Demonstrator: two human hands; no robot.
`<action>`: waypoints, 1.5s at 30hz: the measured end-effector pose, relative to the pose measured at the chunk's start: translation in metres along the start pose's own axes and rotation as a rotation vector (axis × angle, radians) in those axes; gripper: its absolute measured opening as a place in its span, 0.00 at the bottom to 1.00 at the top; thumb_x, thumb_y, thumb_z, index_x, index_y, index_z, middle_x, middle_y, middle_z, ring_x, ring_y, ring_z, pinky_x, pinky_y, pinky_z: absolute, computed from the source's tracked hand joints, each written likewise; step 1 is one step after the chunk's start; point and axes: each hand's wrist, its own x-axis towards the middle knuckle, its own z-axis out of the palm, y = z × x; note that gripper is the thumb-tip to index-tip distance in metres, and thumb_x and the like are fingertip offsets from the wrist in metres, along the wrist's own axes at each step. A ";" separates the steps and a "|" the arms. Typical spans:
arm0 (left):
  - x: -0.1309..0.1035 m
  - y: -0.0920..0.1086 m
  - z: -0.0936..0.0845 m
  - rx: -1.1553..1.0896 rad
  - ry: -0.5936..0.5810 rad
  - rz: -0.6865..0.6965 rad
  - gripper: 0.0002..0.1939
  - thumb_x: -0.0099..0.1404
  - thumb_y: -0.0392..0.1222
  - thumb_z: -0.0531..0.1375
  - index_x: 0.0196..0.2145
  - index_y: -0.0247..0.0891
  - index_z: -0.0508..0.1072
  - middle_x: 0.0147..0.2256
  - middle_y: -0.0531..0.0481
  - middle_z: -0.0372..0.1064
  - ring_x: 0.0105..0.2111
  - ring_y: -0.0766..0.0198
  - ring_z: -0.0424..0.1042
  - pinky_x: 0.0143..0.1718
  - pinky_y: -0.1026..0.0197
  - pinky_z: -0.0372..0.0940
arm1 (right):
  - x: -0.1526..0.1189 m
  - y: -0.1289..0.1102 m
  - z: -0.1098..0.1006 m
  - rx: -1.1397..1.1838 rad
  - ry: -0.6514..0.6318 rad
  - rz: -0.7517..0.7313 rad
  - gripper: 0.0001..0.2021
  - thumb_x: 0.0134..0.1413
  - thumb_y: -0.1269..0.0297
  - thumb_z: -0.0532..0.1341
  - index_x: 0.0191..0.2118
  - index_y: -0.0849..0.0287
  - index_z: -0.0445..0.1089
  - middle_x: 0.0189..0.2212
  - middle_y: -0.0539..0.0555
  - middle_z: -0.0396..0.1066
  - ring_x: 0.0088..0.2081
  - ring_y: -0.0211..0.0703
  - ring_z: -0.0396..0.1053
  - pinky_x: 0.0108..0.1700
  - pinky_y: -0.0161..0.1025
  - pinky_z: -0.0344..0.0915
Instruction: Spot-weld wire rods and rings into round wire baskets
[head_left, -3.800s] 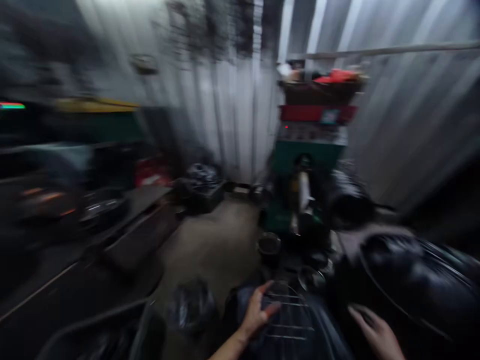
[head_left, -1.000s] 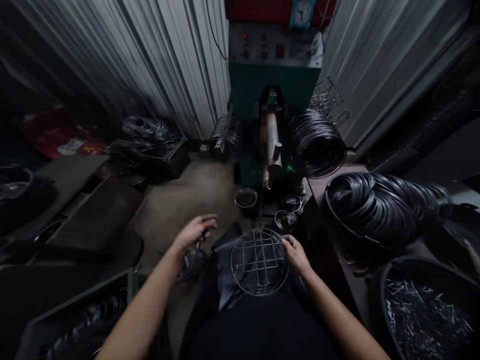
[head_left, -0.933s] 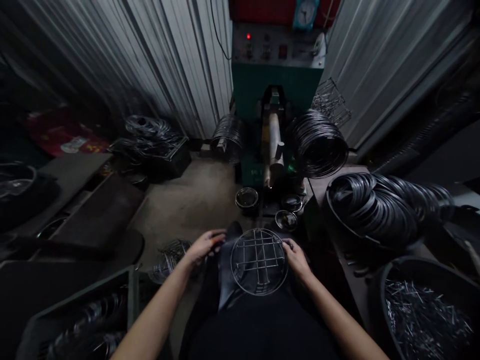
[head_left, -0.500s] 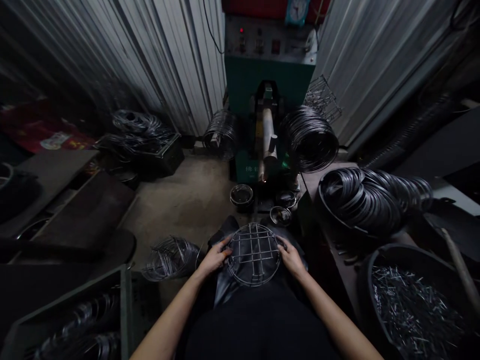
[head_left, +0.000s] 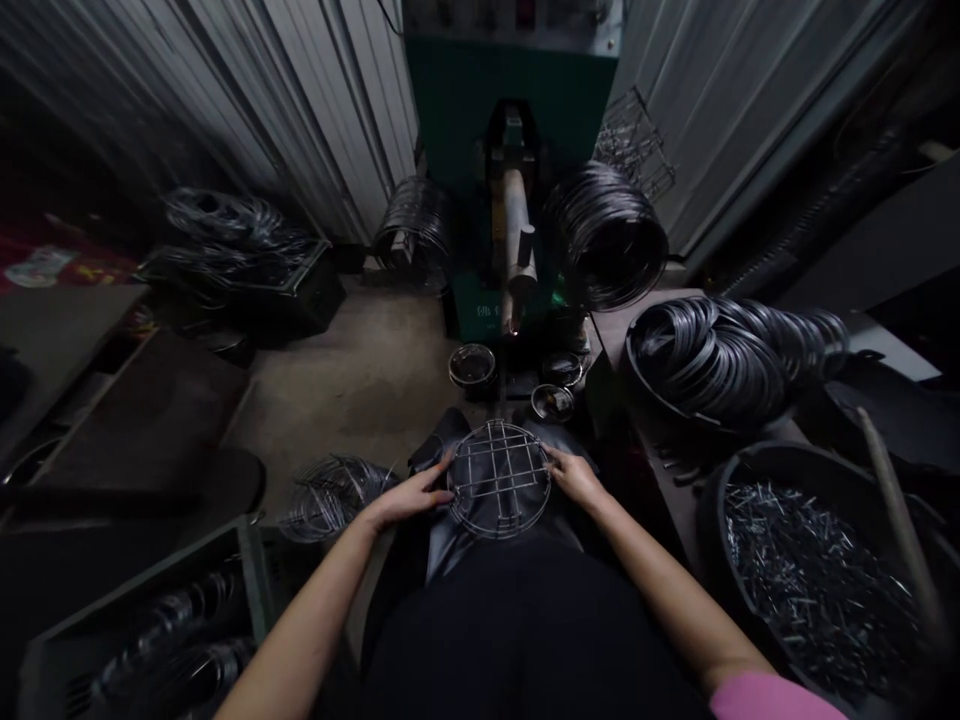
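Observation:
A round wire rack (head_left: pixel 491 490), made of crossing rods inside a metal ring, lies level above my lap. My left hand (head_left: pixel 411 497) grips its left rim, thumb and fingers on either side of the wire. On the opposite rim, the fingers of my right hand (head_left: pixel 577 480) are pinched at the edge. Just ahead of the rack is a green machine (head_left: pixel 517 70) with a thick metal arm (head_left: pixel 517 225) ending in a pointed tip. Some fingertips are hidden behind the rim.
Wire ring bundles (head_left: pixel 611 235) hang by the machine. On the right are a tub of wire rings (head_left: pixel 705 360) and a tub of short rods (head_left: pixel 810 580). Wire pieces (head_left: pixel 334 495) lie left of my knee, near a green crate (head_left: pixel 150 590). Small bowls (head_left: pixel 472 368) stand under the machine.
My view has tipped downward and shifted, so the machine's panel has mostly left the picture. The rack has turned slightly between my hands, and my left fingers look straighter.

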 end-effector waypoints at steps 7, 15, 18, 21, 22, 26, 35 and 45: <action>-0.011 0.018 0.025 0.344 0.029 -0.113 0.65 0.33 0.58 0.69 0.63 0.32 0.44 0.57 0.33 0.56 0.56 0.41 0.59 0.54 0.50 0.57 | 0.000 0.002 -0.001 0.083 -0.014 0.003 0.24 0.49 0.72 0.62 0.54 0.54 0.66 0.50 0.54 0.70 0.53 0.49 0.66 0.55 0.43 0.60; -0.016 0.031 0.055 0.540 0.144 -0.220 0.65 0.36 0.56 0.68 0.64 0.34 0.38 0.53 0.34 0.57 0.52 0.40 0.62 0.45 0.51 0.62 | -0.006 0.005 0.008 0.067 0.072 -0.006 0.25 0.48 0.73 0.62 0.54 0.52 0.66 0.49 0.55 0.71 0.52 0.50 0.66 0.54 0.45 0.62; -0.017 0.018 0.042 0.338 0.167 -0.100 0.65 0.32 0.51 0.71 0.63 0.37 0.42 0.49 0.40 0.62 0.48 0.47 0.66 0.44 0.54 0.63 | -0.012 0.006 0.010 0.112 0.091 -0.040 0.25 0.46 0.75 0.62 0.53 0.55 0.68 0.48 0.56 0.72 0.51 0.49 0.68 0.53 0.44 0.63; -0.022 0.005 0.006 -0.094 0.319 0.009 0.59 0.35 0.48 0.71 0.62 0.40 0.48 0.32 0.55 0.66 0.31 0.64 0.70 0.33 0.63 0.64 | -0.018 0.008 0.004 0.158 0.083 -0.043 0.24 0.44 0.73 0.63 0.51 0.55 0.70 0.45 0.56 0.73 0.47 0.50 0.71 0.51 0.45 0.65; -0.025 0.005 -0.009 -0.239 0.413 0.017 0.53 0.38 0.49 0.70 0.60 0.39 0.53 0.27 0.59 0.64 0.25 0.68 0.67 0.28 0.66 0.62 | -0.019 0.008 -0.001 0.178 0.091 -0.032 0.22 0.44 0.71 0.63 0.50 0.56 0.71 0.44 0.57 0.74 0.47 0.51 0.71 0.50 0.45 0.65; -0.033 0.032 -0.057 -0.790 0.787 0.142 0.26 0.44 0.50 0.69 0.39 0.36 0.71 0.15 0.64 0.53 0.13 0.76 0.50 0.15 0.71 0.47 | -0.011 -0.011 -0.025 0.319 0.234 -0.025 0.20 0.49 0.59 0.61 0.49 0.59 0.71 0.45 0.59 0.73 0.47 0.52 0.71 0.50 0.47 0.65; -0.002 0.101 0.005 -1.533 0.509 0.230 0.09 0.55 0.41 0.65 0.32 0.39 0.70 0.15 0.64 0.47 0.12 0.77 0.46 0.13 0.72 0.44 | -0.023 -0.096 -0.013 0.562 0.103 -0.120 0.23 0.49 0.49 0.60 0.46 0.60 0.73 0.44 0.58 0.74 0.48 0.53 0.69 0.51 0.48 0.64; -0.022 0.097 0.024 -0.834 0.333 0.049 0.32 0.53 0.51 0.63 0.54 0.38 0.63 0.40 0.48 0.71 0.36 0.63 0.72 0.38 0.61 0.66 | -0.019 -0.072 -0.018 0.494 0.344 -0.054 0.15 0.52 0.55 0.56 0.37 0.60 0.72 0.34 0.55 0.75 0.36 0.46 0.71 0.39 0.39 0.67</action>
